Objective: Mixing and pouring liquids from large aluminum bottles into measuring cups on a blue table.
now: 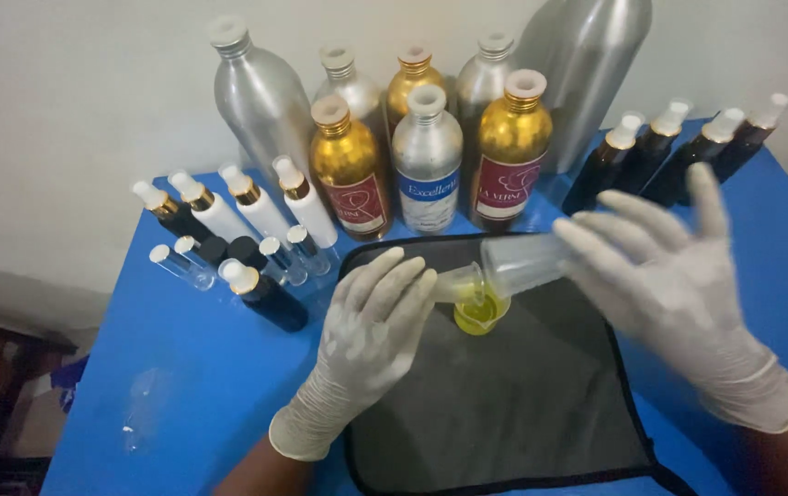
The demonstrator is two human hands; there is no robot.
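Observation:
Both my hands wear pale latex gloves. My right hand holds a clear plastic beaker by thumb and forefinger, its other fingers spread. The beaker is tipped to the left, its spout over a small cup of yellow liquid. The cup stands on a black mat. My left hand is closed against the cup's left side, fingers together, and hides part of it.
The mat lies on a blue table. Behind it stand gold bottles and silver bottles, with taller aluminium flasks at the wall. White and dark spray bottles and small vials are at the left. Dark spray bottles are at the right.

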